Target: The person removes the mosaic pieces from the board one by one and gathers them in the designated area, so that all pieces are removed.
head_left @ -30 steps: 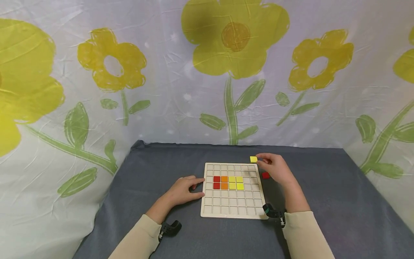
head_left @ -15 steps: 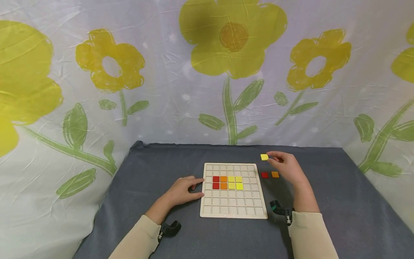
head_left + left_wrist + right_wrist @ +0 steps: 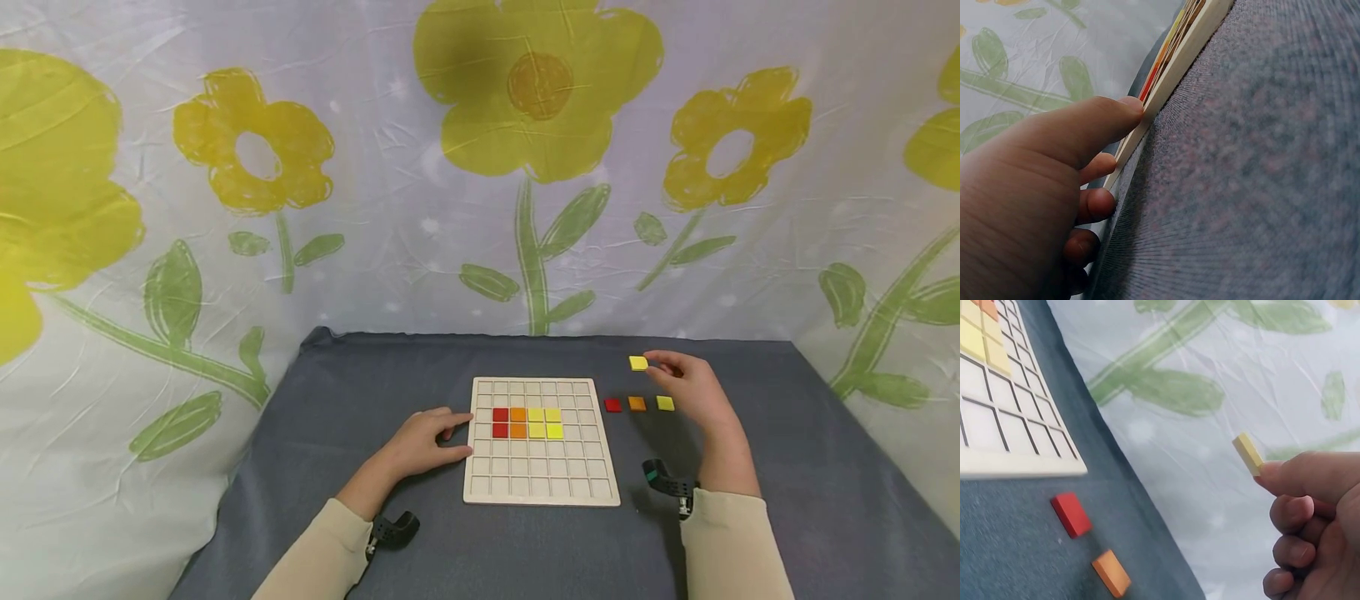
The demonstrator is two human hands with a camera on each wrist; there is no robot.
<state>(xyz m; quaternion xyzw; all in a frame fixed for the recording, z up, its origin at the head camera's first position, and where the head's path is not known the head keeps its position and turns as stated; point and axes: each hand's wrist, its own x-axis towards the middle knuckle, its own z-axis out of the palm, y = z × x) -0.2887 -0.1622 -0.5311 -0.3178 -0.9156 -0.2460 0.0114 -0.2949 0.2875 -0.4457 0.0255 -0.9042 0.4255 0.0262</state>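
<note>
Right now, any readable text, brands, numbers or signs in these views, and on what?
None readable.
Grid board and colored tiles: no lettering visible.
Flower-print backdrop: drawings only.
Black wrist devices: too small to tell whether they carry markings.

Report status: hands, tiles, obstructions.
Left hand touching grid board, left edge. Right hand pinching yellow tile, raised. Red tile, orange tile, another yellow tile loose right of board. Nothing visibly blocking.

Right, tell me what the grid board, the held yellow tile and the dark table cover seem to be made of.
Grid board: probably wood, matte, by its pale beige color. Held yellow tile: painted wood or plastic, unclear which; smooth, plain faces. Dark table cover: apparently woven fabric, matte, with fine ribbing up close.
</note>
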